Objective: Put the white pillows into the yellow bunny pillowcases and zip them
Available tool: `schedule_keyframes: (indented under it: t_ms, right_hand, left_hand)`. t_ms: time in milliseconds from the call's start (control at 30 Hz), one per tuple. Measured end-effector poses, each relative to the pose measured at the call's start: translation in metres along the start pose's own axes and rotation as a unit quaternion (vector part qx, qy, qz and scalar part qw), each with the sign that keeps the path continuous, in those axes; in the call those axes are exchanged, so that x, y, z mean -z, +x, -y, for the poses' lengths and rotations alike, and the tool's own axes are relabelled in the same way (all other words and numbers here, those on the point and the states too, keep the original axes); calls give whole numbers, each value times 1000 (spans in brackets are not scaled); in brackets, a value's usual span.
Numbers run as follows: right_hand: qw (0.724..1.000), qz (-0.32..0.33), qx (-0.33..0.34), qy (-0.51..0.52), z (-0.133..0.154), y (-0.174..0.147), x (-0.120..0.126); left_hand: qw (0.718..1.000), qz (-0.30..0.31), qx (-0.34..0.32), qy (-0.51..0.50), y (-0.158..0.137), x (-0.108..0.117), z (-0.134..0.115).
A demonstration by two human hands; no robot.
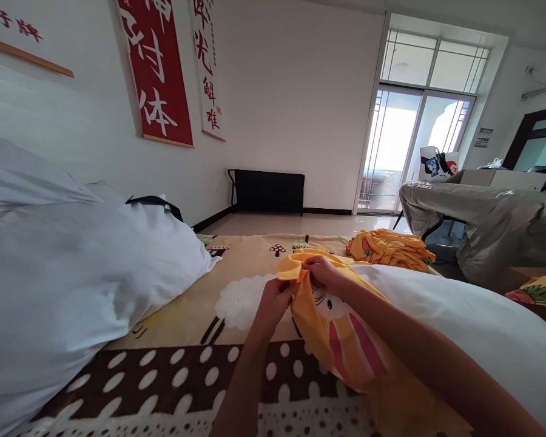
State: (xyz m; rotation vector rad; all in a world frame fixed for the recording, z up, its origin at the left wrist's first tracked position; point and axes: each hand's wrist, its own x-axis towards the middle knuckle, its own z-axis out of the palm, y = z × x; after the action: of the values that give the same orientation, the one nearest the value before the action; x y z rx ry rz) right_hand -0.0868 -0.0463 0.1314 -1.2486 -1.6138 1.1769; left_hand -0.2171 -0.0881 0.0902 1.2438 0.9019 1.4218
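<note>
The left forearm rises almost upright from the bottom edge to the left hand [275, 300], while the right forearm slants in from the lower right corner, bringing the right hand [325, 272] just beside it. Both elbows are cut off. The right forearm hides part of the yellow cloth [355, 352] and its animal print, and several fingertips are lost in the folds. Both hands are nearly closed, pinching the cloth's upper edge; it lies over the patterned blanket [250, 255], against the white pillow [464, 309] on the right.
</note>
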Motion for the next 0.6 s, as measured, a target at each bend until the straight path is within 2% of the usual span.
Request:
schedule_keyframes:
  t_ms: [100, 167, 233, 300, 367, 600]
  right_hand:
    - [1000, 19, -9, 22, -3, 2, -1]
    - [999, 26, -8, 30, -5, 1, -1]
    - [999, 26, -5, 35, -7, -1, -2]
    - [999, 27, -1, 34, -8, -2, -3]
    - [999, 31, 3, 28, -11, -2, -5]
    - [999, 12, 41, -9, -26, 5, -14]
  left_hand:
    - [989, 119, 52, 74, -7, 10, -7]
    - [979, 167, 91, 70, -7, 19, -3]
    - [984, 142, 106, 0, -3, 28, 3]
    - [990, 76, 95, -68, 4, 34, 8]
    - [993, 21, 73, -95, 8, 35, 10]
    - [993, -4, 89, -81, 7, 11, 11]
